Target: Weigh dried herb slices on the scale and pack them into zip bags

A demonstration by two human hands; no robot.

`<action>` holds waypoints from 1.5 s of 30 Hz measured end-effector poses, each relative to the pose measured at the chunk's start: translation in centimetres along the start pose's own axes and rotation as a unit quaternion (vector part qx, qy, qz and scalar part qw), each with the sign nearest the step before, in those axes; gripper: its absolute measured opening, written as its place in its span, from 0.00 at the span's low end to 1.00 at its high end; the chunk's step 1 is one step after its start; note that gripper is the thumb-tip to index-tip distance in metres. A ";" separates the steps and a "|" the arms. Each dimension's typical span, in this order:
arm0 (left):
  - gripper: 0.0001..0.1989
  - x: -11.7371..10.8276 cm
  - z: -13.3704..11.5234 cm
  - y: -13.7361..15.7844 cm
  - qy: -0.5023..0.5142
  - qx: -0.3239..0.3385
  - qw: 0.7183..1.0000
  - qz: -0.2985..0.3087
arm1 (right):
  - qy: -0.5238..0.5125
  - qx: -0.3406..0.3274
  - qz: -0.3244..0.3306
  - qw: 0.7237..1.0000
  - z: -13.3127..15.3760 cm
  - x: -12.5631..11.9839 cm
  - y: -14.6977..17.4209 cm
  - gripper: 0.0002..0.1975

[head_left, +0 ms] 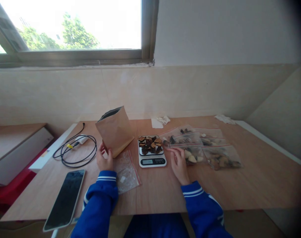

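My left hand (pixel 105 159) is closed at the lower left corner of a brown paper bag (pixel 117 130), thumb in front and fingers at its side. The bag stands tilted, its dark-lined mouth open. Below it lies a clear zip bag (pixel 127 175) with a small white packet inside. A white kitchen scale (pixel 143 163) sits between my hands, heaped with dark brown dried slices (pixel 150 144). My right hand (pixel 179 165) is right of the scale, fingers pressed together by the corner of a zip bag of pale pieces (pixel 193 156). What its fingertips hold cannot be made out.
More zip bags of dried food (pixel 222 160) overlap at the right. A phone (pixel 66 198) lies at the front left, with a coiled black cable (pixel 63 158) and white adapter (pixel 82 139) behind. Crumpled tissues (pixel 162 120) lie by the back wall, under the window (pixel 78 26).
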State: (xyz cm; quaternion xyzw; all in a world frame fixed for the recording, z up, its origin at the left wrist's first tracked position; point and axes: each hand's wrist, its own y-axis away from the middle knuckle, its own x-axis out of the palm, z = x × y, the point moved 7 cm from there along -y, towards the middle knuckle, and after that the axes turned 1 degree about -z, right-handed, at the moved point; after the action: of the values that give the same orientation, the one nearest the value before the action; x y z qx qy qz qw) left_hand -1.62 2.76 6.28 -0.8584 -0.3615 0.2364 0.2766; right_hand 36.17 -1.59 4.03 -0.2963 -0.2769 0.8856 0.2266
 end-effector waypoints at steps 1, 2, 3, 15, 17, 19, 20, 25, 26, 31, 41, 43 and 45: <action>0.25 -0.2 -0.3 0.0 0.004 0.005 1.000 -0.008 | -0.001 0.003 -0.001 1.000 0.0 -0.1 0.0 0.14; 0.26 -0.4 -0.5 0.1 0.008 0.009 1.000 -0.014 | -0.002 0.006 -0.002 1.000 0.0 -0.1 0.0 0.15; 0.26 -0.5 -0.6 0.1 0.011 0.012 1.000 -0.020 | -0.004 0.010 -0.002 1.000 0.0 -0.1 0.1 0.16; 0.26 -1.0 -1.1 0.3 0.007 0.043 0.999 -0.029 | 0.016 0.026 0.048 0.998 0.0 1.7 -1.4 0.24; 0.25 -0.9 -1.0 0.3 0.006 0.041 0.999 -0.028 | 0.033 0.018 0.066 0.997 0.1 2.3 -2.2 0.24; 0.25 -0.9 -0.9 0.2 0.006 0.035 0.999 -0.027 | 0.050 0.007 0.082 0.995 0.2 2.8 -2.7 0.24; 0.25 -1.0 -0.8 0.2 0.007 0.032 0.999 -0.027 | 0.057 0.002 0.086 0.995 0.1 3.0 -2.9 0.24; 0.24 -0.9 -0.6 0.2 0.011 0.019 1.000 -0.022 | 0.064 -0.009 0.090 0.994 -0.1 3.2 -2.8 0.23; 0.24 -0.9 -0.6 0.2 0.012 0.015 1.000 -0.021 | 0.061 -0.008 0.089 0.994 -0.1 3.1 -2.7 0.23; 0.23 -0.8 -0.7 0.3 0.013 0.013 1.000 -0.021 | 0.039 0.006 0.062 0.997 -0.4 2.5 -2.2 0.25; 0.08 -2.5 -3.0 1.1 -0.004 0.111 0.990 -0.086 | 0.014 0.012 0.019 1.000 -1.6 1.6 -1.9 0.23; 0.06 -2.4 -4.2 1.5 -0.009 0.159 0.986 -0.050 | 0.008 0.023 0.016 1.000 -2.0 1.5 -2.0 0.23; 0.05 -1.4 -5.1 2.1 -0.009 0.181 0.983 0.033 | 0.001 0.035 0.017 0.999 -2.3 1.5 -2.1 0.23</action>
State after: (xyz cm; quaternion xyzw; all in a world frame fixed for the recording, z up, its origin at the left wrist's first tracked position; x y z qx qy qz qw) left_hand 1.60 -1.11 8.97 -0.8035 -0.2861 0.3145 0.4166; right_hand 37.05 1.63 3.17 -0.2939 -0.2399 0.8981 0.2224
